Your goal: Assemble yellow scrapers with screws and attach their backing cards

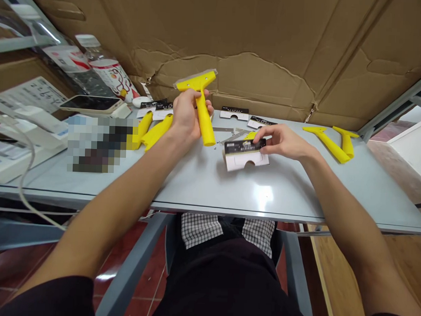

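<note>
My left hand (189, 113) is wrapped round the handle of a yellow scraper (205, 121), raised above the table with its wide head up and a clear cover along the head's edge. In my right hand (278, 139), thumb and fingers pinch a black-and-white folded card sleeve (247, 157) with a half-round notch in its lower edge. Behind that sleeve lie a flat metal blade (223, 129) and a yellow piece partly hidden by the card. More sleeves, such as one card sleeve (234, 113), lie along the back.
Two yellow scraper handles (330, 143) lie at the right. More yellow scrapers (158, 132) lie left of my left hand, near a blurred-out patch. Bottles (110, 71), a phone (91, 104), boxes and a white cable (31, 156) crowd the left. Cardboard (235, 39) stands behind the table (202, 190).
</note>
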Demonstrator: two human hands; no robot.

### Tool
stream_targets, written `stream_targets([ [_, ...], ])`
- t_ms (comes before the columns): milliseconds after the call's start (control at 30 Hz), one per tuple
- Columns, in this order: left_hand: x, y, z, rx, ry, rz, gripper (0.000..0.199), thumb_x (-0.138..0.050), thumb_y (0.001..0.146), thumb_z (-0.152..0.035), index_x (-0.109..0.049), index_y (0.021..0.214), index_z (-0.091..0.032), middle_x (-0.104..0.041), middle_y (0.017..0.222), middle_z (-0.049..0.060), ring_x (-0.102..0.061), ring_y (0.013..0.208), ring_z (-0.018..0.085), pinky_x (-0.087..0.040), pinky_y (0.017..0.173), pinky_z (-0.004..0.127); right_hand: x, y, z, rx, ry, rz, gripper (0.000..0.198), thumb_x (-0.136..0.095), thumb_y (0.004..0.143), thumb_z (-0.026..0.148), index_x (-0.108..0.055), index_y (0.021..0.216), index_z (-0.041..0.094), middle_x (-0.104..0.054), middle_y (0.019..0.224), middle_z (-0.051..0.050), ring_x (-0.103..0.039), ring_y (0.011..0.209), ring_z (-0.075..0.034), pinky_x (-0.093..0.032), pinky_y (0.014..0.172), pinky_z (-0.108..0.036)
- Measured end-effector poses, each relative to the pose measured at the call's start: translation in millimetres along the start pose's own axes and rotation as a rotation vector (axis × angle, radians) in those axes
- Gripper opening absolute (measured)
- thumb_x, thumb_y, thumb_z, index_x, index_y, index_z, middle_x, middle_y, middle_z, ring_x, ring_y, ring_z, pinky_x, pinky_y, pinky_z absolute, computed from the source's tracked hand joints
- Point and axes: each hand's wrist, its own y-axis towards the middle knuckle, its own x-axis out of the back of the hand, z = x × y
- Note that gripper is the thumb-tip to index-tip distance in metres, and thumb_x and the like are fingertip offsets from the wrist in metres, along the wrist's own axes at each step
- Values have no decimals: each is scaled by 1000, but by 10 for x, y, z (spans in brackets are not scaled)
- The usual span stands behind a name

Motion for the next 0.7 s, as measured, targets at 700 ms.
stream_targets([
  [700, -192, -226, 372, 37, -6, 35, 16, -76, 86, -12, -68, 92, -25, -80, 107, 6, -74, 104, 19, -64, 89, 29, -172, 45, -48, 11, -26, 51, 24, -82, 73, 20, -80, 97, 21, -78, 95, -3, -64, 69, -14, -52, 64, -32],
])
